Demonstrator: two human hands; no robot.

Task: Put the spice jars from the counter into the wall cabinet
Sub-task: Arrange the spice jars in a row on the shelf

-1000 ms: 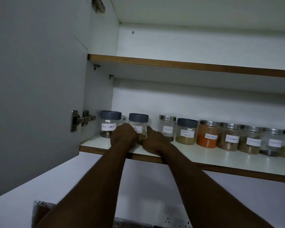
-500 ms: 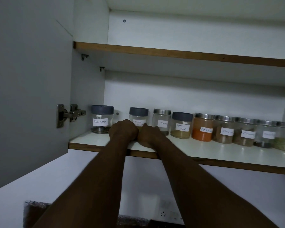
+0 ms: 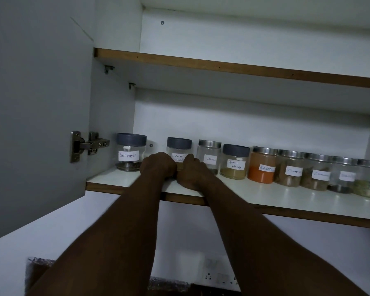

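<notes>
Spice jars (image 3: 234, 162) stand in a long row at the far side of the low shelf (image 3: 286, 198) in the wall cabinet (image 3: 115, 103). Nine are up there. Both hands reach in together, touching. The left hand (image 3: 158, 165) and right hand (image 3: 192, 174) are curled by the coriander jar (image 3: 179, 153); I cannot tell if they grip it. It looks nearly done. No table shows, so more jars may wait.

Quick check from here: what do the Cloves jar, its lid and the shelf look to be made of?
Cloves jar: clear, see-through wall with contents visible at the bottom, likely glass, possibly clear plastic. Its lid: silvery, brushed sheen, probably metal. Shelf: smooth white glossy top that reflects light, with a brown edge, which suggests laminated board.
</notes>
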